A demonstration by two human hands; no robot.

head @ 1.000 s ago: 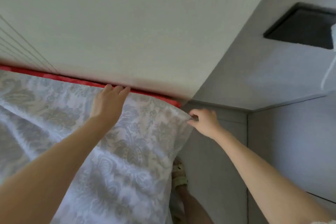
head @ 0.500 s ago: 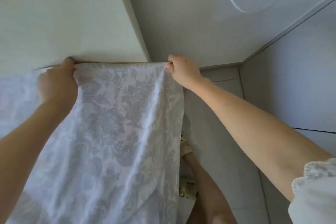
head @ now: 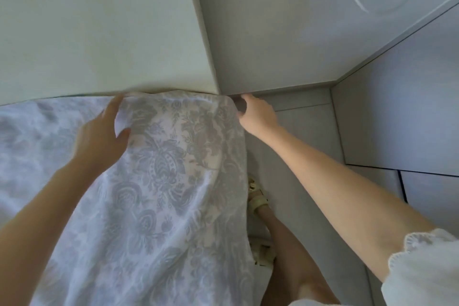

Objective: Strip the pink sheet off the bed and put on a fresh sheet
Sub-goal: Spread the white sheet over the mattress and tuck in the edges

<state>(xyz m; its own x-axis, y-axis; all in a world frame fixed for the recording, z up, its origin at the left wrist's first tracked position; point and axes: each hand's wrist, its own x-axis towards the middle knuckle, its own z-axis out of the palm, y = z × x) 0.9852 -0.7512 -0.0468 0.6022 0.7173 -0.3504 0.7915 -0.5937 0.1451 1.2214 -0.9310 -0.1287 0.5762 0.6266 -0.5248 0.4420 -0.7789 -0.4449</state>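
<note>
I'm looking down into a corner where a cream wall (head: 99, 25) meets a grey wall (head: 273, 32), with grey floor tiles (head: 305, 131) running along the right side of the bed. The fresh sheet (head: 161, 194), white with a grey flower pattern, covers the whole lower left of my view. It lies over the bed right up to the cream wall, and its right edge hangs down toward the floor.

My left hand (head: 101, 139) rests on the sheet near its top edge. The fingers are stretched out and the thumb is spread wide, with a small white fold of cloth standing between thumb and forefinger. I'm pressing the cloth rather than gripping it.

My right hand (head: 259, 115) is at the sheet's far corner, just where the two walls meet. Its fingers curl in around the corner of the cloth, though the fingertips are lost in shadow there.

Below that arm my leg shows, with my pale sandals (head: 258, 196) on the tiles beside the hanging sheet. My white scalloped sleeve (head: 422, 268) is at the lower right.
</note>
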